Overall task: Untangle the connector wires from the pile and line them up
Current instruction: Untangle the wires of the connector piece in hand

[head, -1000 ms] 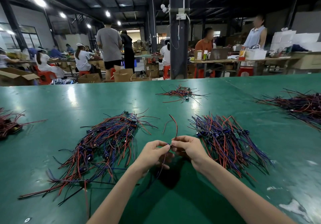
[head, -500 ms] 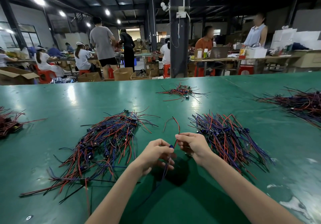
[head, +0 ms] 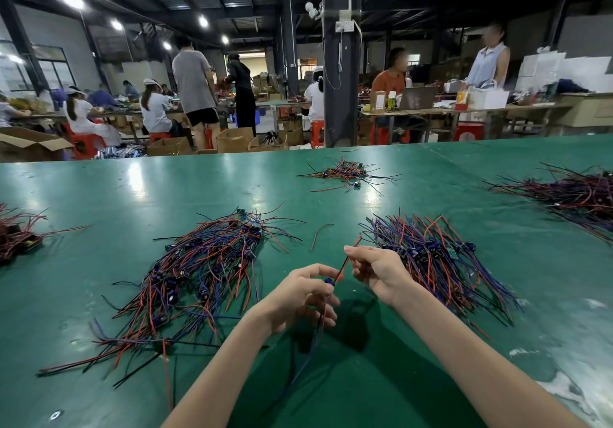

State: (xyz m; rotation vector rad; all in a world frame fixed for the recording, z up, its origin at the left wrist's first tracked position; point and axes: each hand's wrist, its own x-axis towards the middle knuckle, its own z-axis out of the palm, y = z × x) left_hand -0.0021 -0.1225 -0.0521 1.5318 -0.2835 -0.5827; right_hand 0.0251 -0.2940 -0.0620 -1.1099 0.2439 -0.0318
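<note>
Between my two hands I hold one connector wire (head: pixel 341 267) above the green table (head: pixel 132 202). My left hand (head: pixel 303 295) pinches its small blue connector, and a blue lead hangs down from there. My right hand (head: pixel 376 270) pinches the red lead, which runs taut up to its fingertips. A tangled pile of red, blue and black wires (head: pixel 195 271) lies to the left of my hands. To the right lies a second pile (head: pixel 431 258), its wires fanned more evenly side by side.
A small wire heap (head: pixel 346 173) sits further back in the middle, another heap (head: pixel 570 195) at the far right and one at the left edge (head: pixel 16 235). A loose wire (head: pixel 318 235) lies between the two near piles. People work at tables beyond the table's far edge.
My hands have drawn apart: the left dropped lower and nearer, the right stayed up. The red lead, looped upward before, now runs straight between them.
</note>
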